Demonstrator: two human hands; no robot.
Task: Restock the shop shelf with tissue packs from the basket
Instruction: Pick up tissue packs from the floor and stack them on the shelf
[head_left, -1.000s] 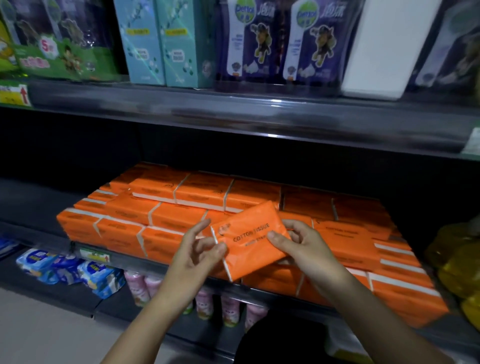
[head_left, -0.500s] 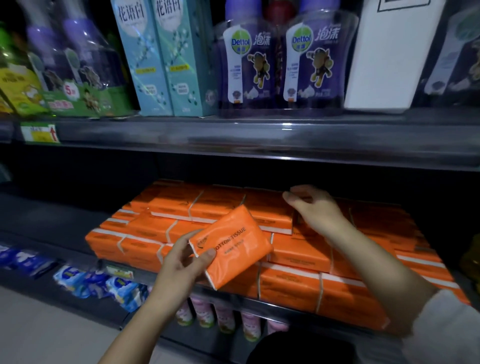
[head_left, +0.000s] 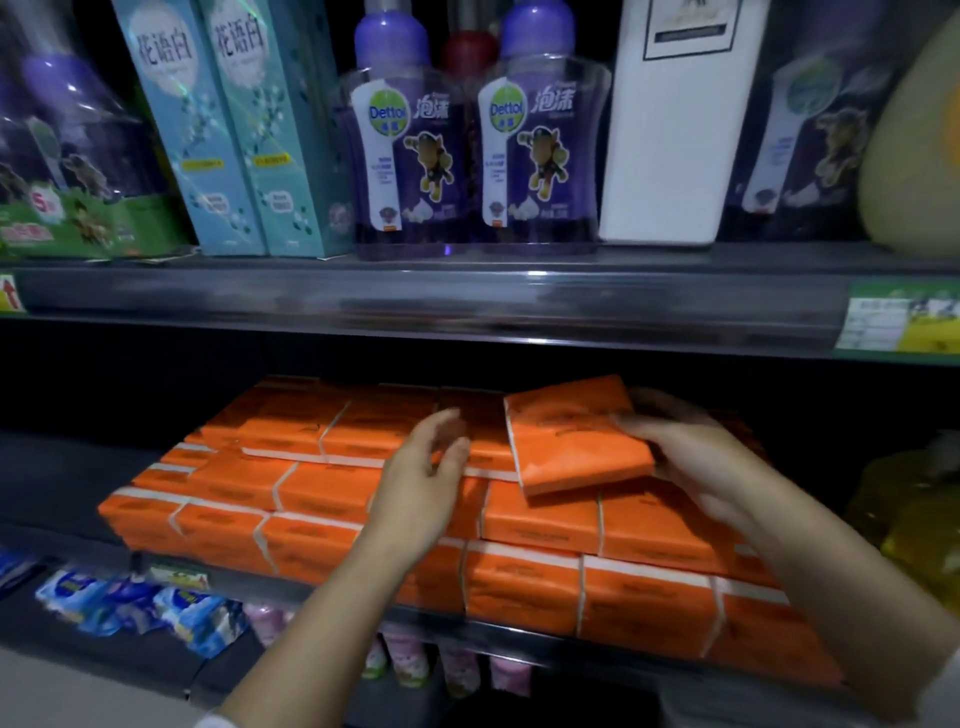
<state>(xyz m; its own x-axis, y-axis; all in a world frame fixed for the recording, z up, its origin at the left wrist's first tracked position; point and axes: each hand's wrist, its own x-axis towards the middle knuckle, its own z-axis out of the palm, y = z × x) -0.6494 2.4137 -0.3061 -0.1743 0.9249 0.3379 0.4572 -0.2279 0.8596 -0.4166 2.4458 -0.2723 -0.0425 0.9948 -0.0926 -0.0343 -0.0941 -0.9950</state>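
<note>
Tissue pack (head_left: 576, 434), orange, is gripped by the right hand (head_left: 691, 460), fingers curled over its right end. Left hand (head_left: 423, 480) holds nothing; its fingers are relaxed and slightly spread in front of the stacked packs (head_left: 311, 499). Contact with them can't be told.

Pack location: over the top tier of the stack, right of centre. Can't tell if it rests there or is held just clear.

Long axis runs roughly left-right along the shelf, with the right end angled a bit deeper in. The white-edged end points left. Face print is too blurred to read.

Stacked packs are orange with white seams, in stepped tiers on the middle shelf (head_left: 519, 647), which has a dark metal front rail. Yellow bags (head_left: 909, 519) sit just right of them. Blue-white packets (head_left: 130, 603) and pink bottles (head_left: 405, 654) are on the level below.

Upper shelf (head_left: 467, 301):
- Price label (head_left: 898, 322) at the right end of the rail, unreadable.
- Two purple bottles (head_left: 405, 150) labelled "Dettol" and "泡沫", with a cartoon dog.
- Teal boxes (head_left: 208, 130) marked "花语白", left of the bottles.
- Green pack (head_left: 78, 223) with a "5", far left.
- White box (head_left: 675, 119), right of the bottles.

Lighting is dim.
</note>
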